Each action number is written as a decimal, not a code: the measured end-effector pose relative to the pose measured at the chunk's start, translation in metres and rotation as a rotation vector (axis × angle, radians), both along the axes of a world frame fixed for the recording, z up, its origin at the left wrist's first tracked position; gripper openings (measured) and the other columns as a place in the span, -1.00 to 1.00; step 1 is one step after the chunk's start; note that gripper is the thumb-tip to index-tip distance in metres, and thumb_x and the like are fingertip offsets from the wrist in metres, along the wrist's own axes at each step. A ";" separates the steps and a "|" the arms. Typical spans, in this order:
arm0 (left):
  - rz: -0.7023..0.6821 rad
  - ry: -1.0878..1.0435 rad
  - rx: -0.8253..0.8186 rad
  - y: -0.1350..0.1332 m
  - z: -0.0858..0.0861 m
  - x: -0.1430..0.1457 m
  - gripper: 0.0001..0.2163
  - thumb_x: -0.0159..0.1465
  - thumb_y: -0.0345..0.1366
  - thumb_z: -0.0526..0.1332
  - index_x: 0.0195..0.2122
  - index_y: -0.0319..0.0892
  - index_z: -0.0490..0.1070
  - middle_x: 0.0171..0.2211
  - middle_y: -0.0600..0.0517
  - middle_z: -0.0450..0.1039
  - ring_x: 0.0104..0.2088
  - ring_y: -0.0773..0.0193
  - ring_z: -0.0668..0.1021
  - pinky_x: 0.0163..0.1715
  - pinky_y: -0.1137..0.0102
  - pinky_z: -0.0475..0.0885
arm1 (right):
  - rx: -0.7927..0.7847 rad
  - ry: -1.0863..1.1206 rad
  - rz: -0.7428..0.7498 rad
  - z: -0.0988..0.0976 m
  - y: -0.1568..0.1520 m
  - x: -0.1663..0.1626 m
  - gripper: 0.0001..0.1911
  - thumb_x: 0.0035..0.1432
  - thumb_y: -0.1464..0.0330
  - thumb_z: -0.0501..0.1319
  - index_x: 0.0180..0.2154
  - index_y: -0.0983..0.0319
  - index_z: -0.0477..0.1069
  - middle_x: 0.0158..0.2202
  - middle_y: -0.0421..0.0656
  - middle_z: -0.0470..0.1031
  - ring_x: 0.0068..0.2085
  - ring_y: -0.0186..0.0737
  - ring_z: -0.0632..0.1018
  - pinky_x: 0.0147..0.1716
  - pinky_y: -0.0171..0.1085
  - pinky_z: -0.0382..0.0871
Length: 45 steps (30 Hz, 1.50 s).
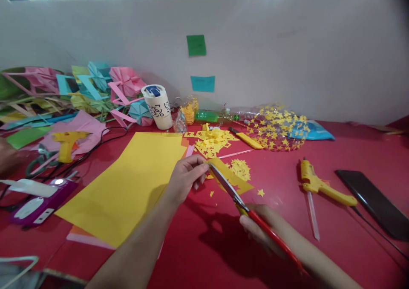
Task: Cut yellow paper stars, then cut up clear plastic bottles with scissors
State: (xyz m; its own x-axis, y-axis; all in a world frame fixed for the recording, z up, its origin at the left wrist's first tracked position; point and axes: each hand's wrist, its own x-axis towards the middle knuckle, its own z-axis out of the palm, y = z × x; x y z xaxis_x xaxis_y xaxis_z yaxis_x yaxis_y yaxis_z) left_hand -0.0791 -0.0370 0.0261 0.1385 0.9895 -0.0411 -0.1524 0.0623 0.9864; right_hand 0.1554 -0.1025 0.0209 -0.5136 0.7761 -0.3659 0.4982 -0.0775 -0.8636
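Observation:
My left hand point(187, 177) pinches the near end of a yellow paper strip point(232, 176) just above the red table point(319, 246). My right hand point(262, 227) grips red-handled scissors point(243, 206), whose blades point up-left and close on the strip next to my left fingers. A large yellow sheet point(128, 186) lies under my left forearm. Small yellow cut stars point(212, 142) lie scattered just beyond the strip.
A yellow glue gun point(321, 184) and a dark phone point(373, 201) lie at right. A clear bag of yellow stars point(277, 127), a green bottle point(217, 117) and a white cup point(158, 106) stand at the back. Folded paper crafts point(96, 93), another glue gun point(67, 144) and a purple device point(41, 203) fill the left.

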 end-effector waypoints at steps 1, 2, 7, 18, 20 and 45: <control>-0.001 0.003 0.000 0.000 0.000 0.000 -0.80 0.17 -0.21 0.28 -0.49 -0.21 0.39 -0.72 0.17 0.31 -0.74 0.53 0.26 -0.76 0.61 0.12 | -0.006 -0.005 -0.006 0.000 0.000 0.000 -0.38 0.22 -0.21 -0.01 -0.48 0.20 0.13 -0.56 -0.28 0.18 -0.54 -0.40 0.18 -0.57 -0.37 -0.01; -0.001 0.004 -0.001 0.000 0.000 0.000 -0.80 0.16 -0.21 0.28 -0.49 -0.21 0.39 -0.72 0.17 0.31 -0.74 0.53 0.27 -0.76 0.62 0.12 | -0.010 -0.011 -0.013 -0.001 0.001 0.000 -0.38 0.22 -0.21 -0.01 -0.48 0.21 0.14 -0.56 -0.28 0.19 -0.53 -0.39 0.19 -0.56 -0.37 0.00; -0.010 0.002 0.005 0.000 0.001 -0.001 -0.81 0.16 -0.22 0.28 -0.50 -0.21 0.39 -0.72 0.18 0.31 -0.74 0.53 0.27 -0.77 0.62 0.11 | -0.029 -0.027 -0.038 -0.004 0.002 0.000 -0.39 0.19 -0.22 0.02 -0.48 0.20 0.13 -0.56 -0.29 0.17 -0.53 -0.37 0.22 -0.54 -0.36 0.06; -0.025 -0.012 -0.010 0.001 0.002 -0.004 -0.81 0.19 -0.22 0.26 -0.50 -0.20 0.40 -0.73 0.18 0.33 -0.75 0.53 0.28 -0.78 0.63 0.11 | -0.034 0.052 -0.052 -0.010 0.004 0.001 -0.45 0.18 -0.12 0.16 -0.50 0.18 0.10 -0.58 -0.33 0.10 -0.55 -0.40 0.15 -0.57 -0.36 0.00; -0.022 -0.005 -0.007 0.001 0.002 -0.004 -0.81 0.20 -0.23 0.25 -0.50 -0.20 0.41 -0.73 0.17 0.33 -0.75 0.53 0.28 -0.78 0.63 0.12 | -0.019 0.051 -0.045 -0.011 0.004 0.001 -0.45 0.20 -0.11 0.14 -0.50 0.18 0.10 -0.57 -0.33 0.08 -0.55 -0.40 0.14 -0.57 -0.35 -0.01; 0.016 0.059 0.066 0.001 -0.001 -0.003 -0.83 0.18 -0.24 0.23 -0.52 -0.18 0.39 -0.64 0.14 0.27 -0.64 0.45 0.28 -0.65 0.51 0.17 | -0.073 0.038 -0.054 -0.002 0.002 0.000 -0.39 0.16 -0.21 0.09 -0.50 0.19 0.12 -0.60 -0.33 0.10 -0.57 -0.42 0.14 -0.60 -0.38 -0.02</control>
State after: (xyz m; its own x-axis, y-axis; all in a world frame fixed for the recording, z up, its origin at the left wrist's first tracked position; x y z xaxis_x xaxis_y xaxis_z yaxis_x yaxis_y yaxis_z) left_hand -0.0821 -0.0360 0.0251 0.1219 0.9924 0.0170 -0.0946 -0.0054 0.9955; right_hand 0.1553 -0.1001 0.0189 -0.4863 0.7749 -0.4038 0.4589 -0.1667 -0.8727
